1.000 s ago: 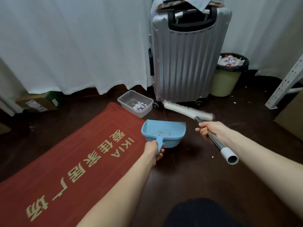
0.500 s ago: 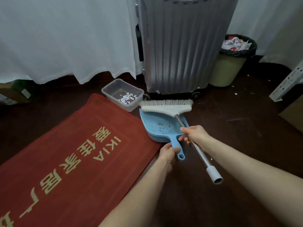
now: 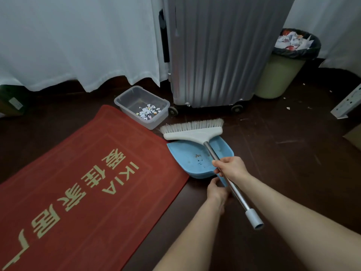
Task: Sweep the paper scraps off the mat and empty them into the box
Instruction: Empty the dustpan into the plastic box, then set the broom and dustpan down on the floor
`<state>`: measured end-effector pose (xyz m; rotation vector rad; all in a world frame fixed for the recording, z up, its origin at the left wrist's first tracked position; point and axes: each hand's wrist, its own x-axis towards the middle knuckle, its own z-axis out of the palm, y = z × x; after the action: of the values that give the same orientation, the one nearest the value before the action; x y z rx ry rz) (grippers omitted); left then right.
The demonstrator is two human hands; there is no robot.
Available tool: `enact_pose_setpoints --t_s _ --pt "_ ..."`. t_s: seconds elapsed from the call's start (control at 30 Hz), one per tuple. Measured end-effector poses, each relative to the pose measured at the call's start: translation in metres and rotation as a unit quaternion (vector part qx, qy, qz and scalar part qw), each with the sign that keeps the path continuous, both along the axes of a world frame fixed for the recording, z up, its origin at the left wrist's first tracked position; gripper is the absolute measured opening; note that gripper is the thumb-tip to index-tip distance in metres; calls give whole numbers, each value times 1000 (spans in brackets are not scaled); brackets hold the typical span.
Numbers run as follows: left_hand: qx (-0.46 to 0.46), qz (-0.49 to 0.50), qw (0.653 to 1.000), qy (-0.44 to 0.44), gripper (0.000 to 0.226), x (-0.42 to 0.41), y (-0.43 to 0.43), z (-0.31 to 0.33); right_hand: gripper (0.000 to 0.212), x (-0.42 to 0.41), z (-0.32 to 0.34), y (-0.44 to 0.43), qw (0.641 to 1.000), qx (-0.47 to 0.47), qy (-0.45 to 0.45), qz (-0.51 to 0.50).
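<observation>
Gripping broom (image 3: 195,132) shaft, right hand (image 3: 231,166) is resting bristles past blue dustpan (image 3: 187,159); left hand (image 3: 215,189) is holding dustpan handle beside red mat (image 3: 78,182); scraps (image 3: 147,111) lying in clear box (image 3: 125,98).

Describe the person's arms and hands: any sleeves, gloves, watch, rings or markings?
Nothing is worn on either. The left forearm and right forearm show no sleeve as far as the frame edge. The left hand and right hand have no gloves. No watch, band, ring, tape or marking shows on the sides in view.
</observation>
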<state>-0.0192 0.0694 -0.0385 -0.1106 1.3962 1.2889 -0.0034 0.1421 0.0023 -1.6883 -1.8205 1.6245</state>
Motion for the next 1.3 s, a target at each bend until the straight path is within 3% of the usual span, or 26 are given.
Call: enact_pose_setpoints --t_s 0.1,0.2,0.33,0.53,0.7,0.97,1.13,1.3 --pt "10 -26 999 -16 30 -7 3 7 14 -5 -4 -2 1000 11 -7 -3" --pt "16 -84 996 -7 29 -10 1 13 26 -4 -8 -2 999 26 -23 7" --pt "18 -114 993 -14 25 -13 1 12 23 2 -11 3 993 47 -92 65" --pt "43 -126 991 -15 36 -12 5 11 30 -3 -2 6 952 130 -258 101" --pt "61 -163 985 -18 26 -7 10 14 29 -3 -6 10 933 155 -311 95" --pt "81 -165 983 7 35 -17 7 7 43 -10 -13 11 901 194 -362 141" --pt "48 -202 978 31 47 -40 -5 7 49 -12 -15 6 884 214 -379 171" --pt "-47 -156 978 134 33 -63 -17 23 48 -29 -11 -4 874 235 -378 193"
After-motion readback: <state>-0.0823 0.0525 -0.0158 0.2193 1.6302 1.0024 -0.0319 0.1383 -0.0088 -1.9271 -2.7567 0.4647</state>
